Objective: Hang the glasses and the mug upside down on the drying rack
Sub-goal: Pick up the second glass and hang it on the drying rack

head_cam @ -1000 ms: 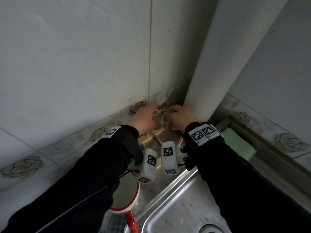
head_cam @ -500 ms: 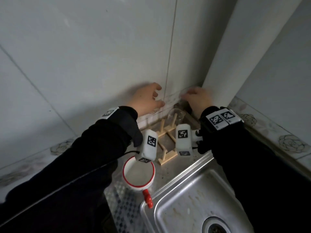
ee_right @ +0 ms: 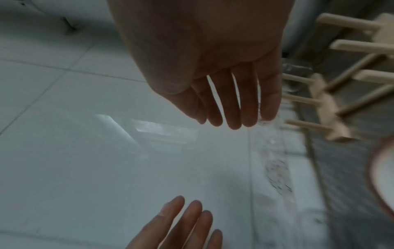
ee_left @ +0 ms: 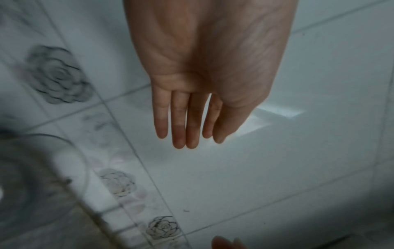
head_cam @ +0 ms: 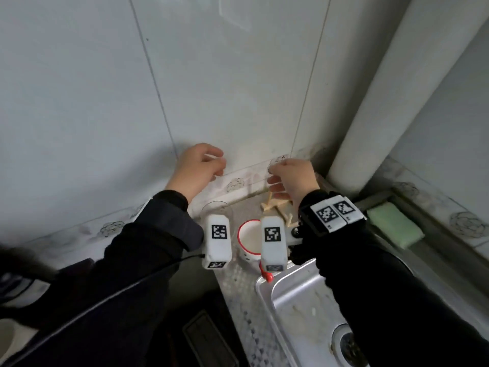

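Note:
The wooden drying rack (head_cam: pixel 275 205) stands in the corner by the tiled wall, partly hidden under my right hand (head_cam: pixel 272 178). In the right wrist view its pegs (ee_right: pixel 324 101) point sideways, and a clear glass (ee_right: pixel 296 67) seems to sit on one. A white mug with a red rim (head_cam: pixel 250 239) stands upright on the counter in front of the rack. Another clear glass (head_cam: pixel 217 206) stands upright to its left, below my left hand (head_cam: pixel 217 165). Both hands hover above the counter with relaxed fingers and hold nothing; the wrist views show my left hand (ee_left: pixel 187 126) and right hand (ee_right: pixel 230 109) empty.
A steel sink (head_cam: pixel 304 308) lies at the lower right, close to the mug's red handle (head_cam: pixel 266 274). A green sponge (head_cam: pixel 394 226) rests on the ledge at right. A thick white pipe (head_cam: pixel 397 88) rises in the corner behind the rack.
A second ago both hands held a glass over the rack. They have let go, lifted and spread apart, and now hover empty; the view has swung left.

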